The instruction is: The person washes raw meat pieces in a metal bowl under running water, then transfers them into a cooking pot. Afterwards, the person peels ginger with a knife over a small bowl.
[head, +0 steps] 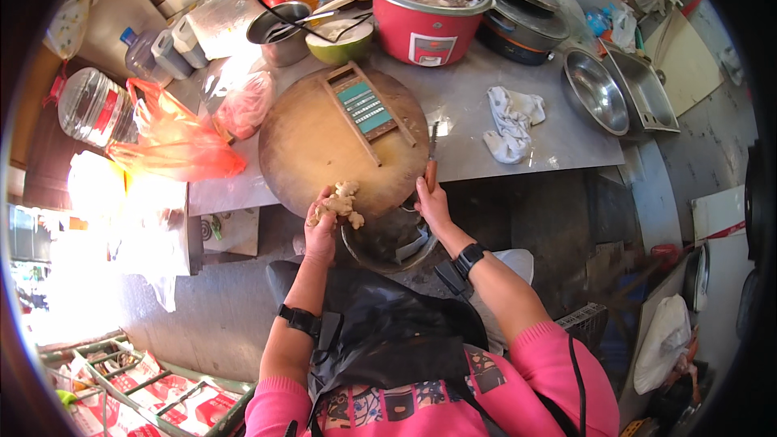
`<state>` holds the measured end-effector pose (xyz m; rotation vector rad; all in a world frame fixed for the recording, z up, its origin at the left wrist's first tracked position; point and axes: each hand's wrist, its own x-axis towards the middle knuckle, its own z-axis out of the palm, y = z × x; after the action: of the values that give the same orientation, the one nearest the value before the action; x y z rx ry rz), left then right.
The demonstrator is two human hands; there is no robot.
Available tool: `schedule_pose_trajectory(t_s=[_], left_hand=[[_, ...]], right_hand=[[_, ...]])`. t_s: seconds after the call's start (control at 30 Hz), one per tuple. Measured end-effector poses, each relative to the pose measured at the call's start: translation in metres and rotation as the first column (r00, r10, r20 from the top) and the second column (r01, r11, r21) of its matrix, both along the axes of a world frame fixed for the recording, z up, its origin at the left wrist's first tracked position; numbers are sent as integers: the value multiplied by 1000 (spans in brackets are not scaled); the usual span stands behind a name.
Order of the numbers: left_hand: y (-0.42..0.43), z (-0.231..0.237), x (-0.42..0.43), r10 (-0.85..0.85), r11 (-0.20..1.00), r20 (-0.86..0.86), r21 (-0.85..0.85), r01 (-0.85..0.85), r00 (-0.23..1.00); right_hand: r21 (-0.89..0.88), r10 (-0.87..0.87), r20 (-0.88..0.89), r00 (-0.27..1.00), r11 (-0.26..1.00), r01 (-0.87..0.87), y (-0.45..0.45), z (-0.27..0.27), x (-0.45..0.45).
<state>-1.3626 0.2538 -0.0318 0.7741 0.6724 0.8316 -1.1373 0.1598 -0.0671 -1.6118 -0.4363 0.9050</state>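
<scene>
My left hand (322, 232) grips a knobby piece of ginger root (341, 201) over the front rim of a round wooden chopping board (297, 139). In my right hand (431, 203) is a peeler or small knife (432, 161) with a brown handle, its blade pointing away from me by the board's right edge. A grater with a wooden frame and green plate (364, 107) lies on the far part of the board. Under the board's front edge sits a dark round bin (388, 252), partly hidden by the board.
Behind the board stand a red rice cooker (425, 24) holding food, a green bowl (340, 42) and a steel pot (280, 51). An orange plastic bag (176, 139) lies left; a white cloth (512, 124) and steel basin (595, 92) are right on the metal table (564, 152).
</scene>
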Motion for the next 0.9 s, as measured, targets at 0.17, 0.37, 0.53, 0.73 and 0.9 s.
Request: schedule_pose_trajectory(t_s=[0.17,0.37,0.53,0.73,0.9], left_hand=[[9,-2,24,70,997,-31,-33,-71,997],[53,-6,39,202,965,-200,-125,-230,959],[106,-3,30,160,986,-136,-13,-163,978],[135,-6,47,525,714,-469,697,-67,710],[132,-8,59,694,380,-371,917,123,617]], right_hand=[[-12,65,107,992,998,-64,37,1,33],[-198,195,313,930,971,-137,61,-7,67],[-125,116,819,563,992,-23,61,35,77],[-224,364,806,466,917,-328,114,92,58],[-188,249,966,63,851,-491,145,90,70]])
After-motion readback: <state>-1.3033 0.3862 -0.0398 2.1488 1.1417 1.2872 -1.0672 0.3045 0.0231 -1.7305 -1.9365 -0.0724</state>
